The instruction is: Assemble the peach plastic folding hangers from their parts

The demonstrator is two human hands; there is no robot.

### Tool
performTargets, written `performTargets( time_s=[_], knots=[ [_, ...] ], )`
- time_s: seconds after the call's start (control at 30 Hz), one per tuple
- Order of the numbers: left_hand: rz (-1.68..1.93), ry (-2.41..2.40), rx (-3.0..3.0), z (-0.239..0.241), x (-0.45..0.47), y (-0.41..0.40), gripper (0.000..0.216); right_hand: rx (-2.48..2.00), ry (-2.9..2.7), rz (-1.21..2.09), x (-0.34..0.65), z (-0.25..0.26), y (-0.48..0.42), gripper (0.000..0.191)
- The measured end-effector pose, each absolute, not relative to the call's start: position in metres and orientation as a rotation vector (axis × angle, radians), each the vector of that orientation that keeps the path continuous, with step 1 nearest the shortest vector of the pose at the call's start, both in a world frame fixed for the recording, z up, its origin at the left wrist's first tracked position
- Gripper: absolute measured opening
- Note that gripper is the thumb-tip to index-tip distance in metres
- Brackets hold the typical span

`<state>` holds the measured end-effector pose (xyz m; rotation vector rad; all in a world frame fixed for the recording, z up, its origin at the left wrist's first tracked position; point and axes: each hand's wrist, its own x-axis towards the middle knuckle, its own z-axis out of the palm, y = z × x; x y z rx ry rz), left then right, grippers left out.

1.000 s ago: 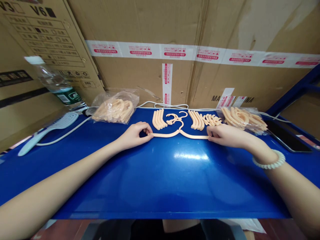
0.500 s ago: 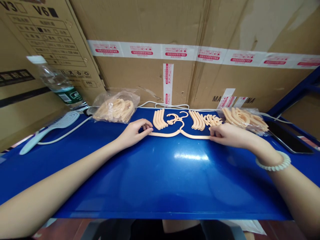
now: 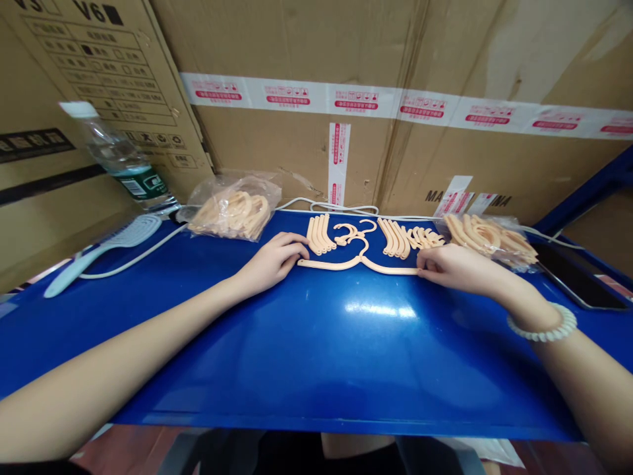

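A peach plastic hanger (image 3: 359, 262) lies flat on the blue table (image 3: 316, 356). My left hand (image 3: 274, 259) rests at its left tip, fingers curled onto the end. My right hand (image 3: 452, 267) pinches the right tip. Just behind the hanger lie loose peach parts: a left row of curved arms (image 3: 319, 235), a few hooks (image 3: 353, 231), a right row of curved arms (image 3: 394, 238) and small pieces (image 3: 424, 237). A white bead bracelet (image 3: 544, 330) is on my right wrist.
Two clear bags of peach parts sit at the back, one left (image 3: 232, 211) and one right (image 3: 489, 237). A water bottle (image 3: 121, 161), a pale blue hairbrush (image 3: 103, 251), a white cable (image 3: 138, 257) and a dark phone (image 3: 578, 280) lie around. Cardboard boxes (image 3: 346, 99) wall the back.
Both hands stay at the hanger's ends. My left fingers shifted from a pinch beside the tip to resting over it. The view drifted slightly.
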<state>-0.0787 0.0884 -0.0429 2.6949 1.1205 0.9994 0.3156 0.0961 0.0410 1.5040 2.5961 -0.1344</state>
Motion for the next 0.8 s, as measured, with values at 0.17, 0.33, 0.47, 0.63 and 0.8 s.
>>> performTargets(
  time_s=[0.17,0.33,0.47,0.63,0.8],
  knots=[
    [0.993,1.13,2.694,-0.043,-0.079,0.088,0.028,1.518,2.611,-0.12,0.315,0.038,0.096,0.012],
    [0.965,1.143,2.682,-0.045,-0.08,0.09,0.035,1.524,2.602,-0.133,0.313,0.041,0.096,0.015],
    [0.891,1.185,2.646,-0.049,-0.082,0.094,0.048,1.488,2.727,-0.021,0.315,0.041,0.098,0.023],
    [0.783,1.216,2.606,-0.055,-0.086,0.099,0.055,1.503,2.859,0.145,0.313,0.038,0.096,0.026],
    [0.816,1.165,2.635,-0.056,-0.085,0.101,0.056,1.522,2.918,0.215,0.301,0.039,0.103,0.026]
  ],
)
